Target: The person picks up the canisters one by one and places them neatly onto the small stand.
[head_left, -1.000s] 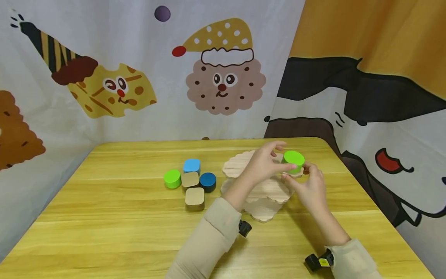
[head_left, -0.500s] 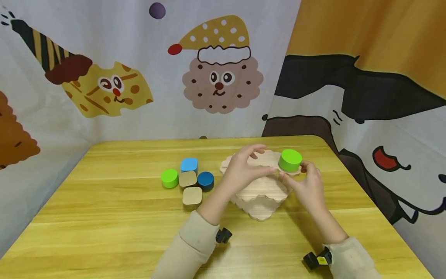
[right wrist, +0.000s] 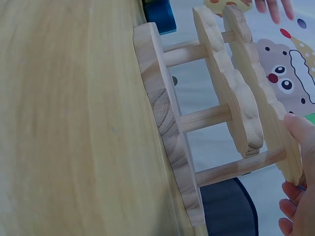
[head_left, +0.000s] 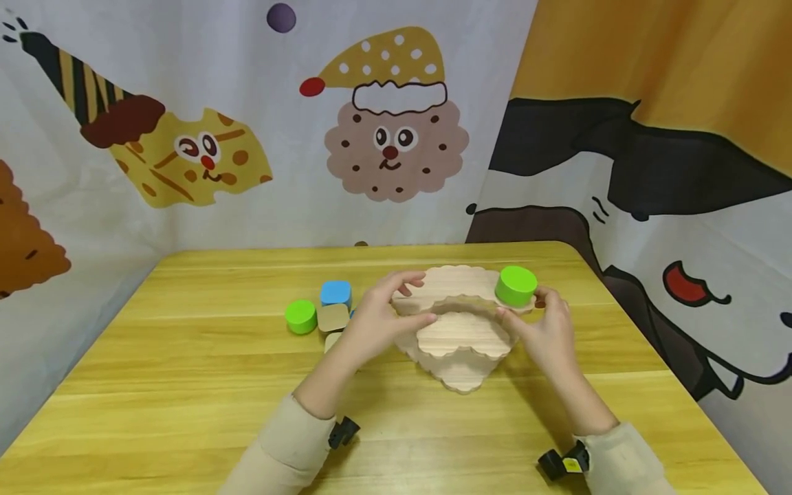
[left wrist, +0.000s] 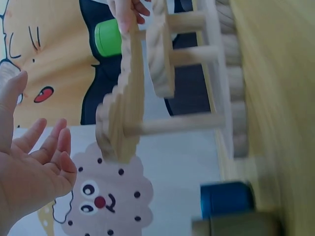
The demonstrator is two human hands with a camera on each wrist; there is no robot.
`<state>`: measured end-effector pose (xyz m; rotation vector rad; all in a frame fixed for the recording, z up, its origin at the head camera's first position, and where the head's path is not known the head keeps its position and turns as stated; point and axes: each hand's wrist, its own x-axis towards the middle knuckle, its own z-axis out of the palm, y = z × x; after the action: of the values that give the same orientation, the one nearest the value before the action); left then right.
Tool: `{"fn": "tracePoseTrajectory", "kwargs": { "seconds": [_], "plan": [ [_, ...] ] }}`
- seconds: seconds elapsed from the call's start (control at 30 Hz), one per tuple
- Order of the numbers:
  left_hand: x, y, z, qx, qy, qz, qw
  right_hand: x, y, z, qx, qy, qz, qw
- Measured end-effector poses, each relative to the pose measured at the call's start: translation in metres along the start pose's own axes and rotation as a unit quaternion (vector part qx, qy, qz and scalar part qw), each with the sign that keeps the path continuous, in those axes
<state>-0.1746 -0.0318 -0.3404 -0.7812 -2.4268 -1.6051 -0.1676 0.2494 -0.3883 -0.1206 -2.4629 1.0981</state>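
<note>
A pale wooden stand (head_left: 454, 282) with scalloped tiers joined by round posts (left wrist: 177, 124) rests on the table at centre right. On the right end of its top tier sits a bright green round block (head_left: 516, 285). My right hand (head_left: 547, 337) grips that end of the top tier below the block, thumb (right wrist: 298, 129) against the edge and fingers curled at its end. My left hand (head_left: 385, 317) hovers by the stand's left side, fingers loosely spread and holding nothing; the left wrist view shows a gap between it and the tier.
Left of the stand are another green round block (head_left: 301, 316), a light blue block (head_left: 336, 293) and a tan block (head_left: 333, 317). A second tan block and a dark blue block (left wrist: 226, 197) are mostly behind my left arm in the head view. A printed curtain hangs behind.
My left hand has let go of the green round block and moved left, away from it. The block stays on the top tier. My right hand has hardly moved.
</note>
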Motion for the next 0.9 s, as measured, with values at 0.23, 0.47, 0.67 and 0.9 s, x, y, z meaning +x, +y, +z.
{"fn": "tracePoseTrajectory", "kwargs": {
  "seconds": [0.23,0.47,0.67,0.9],
  "plan": [
    [-0.014,-0.013,-0.019,0.005,0.008,-0.015,0.9998,0.001,0.001,-0.001,-0.003,-0.001,0.001,1.0],
    [-0.03,-0.024,-0.034,0.024,0.02,-0.007,0.9995,0.0,0.002,-0.001,-0.005,-0.004,0.004,1.0],
    [-0.042,-0.035,-0.043,0.031,0.018,-0.021,0.9991,0.001,0.003,0.0,-0.004,-0.007,0.005,1.0],
    [-0.052,-0.042,-0.055,0.018,0.018,-0.048,0.9985,0.0,0.004,0.0,-0.005,-0.007,0.006,1.0]
  ]
}}
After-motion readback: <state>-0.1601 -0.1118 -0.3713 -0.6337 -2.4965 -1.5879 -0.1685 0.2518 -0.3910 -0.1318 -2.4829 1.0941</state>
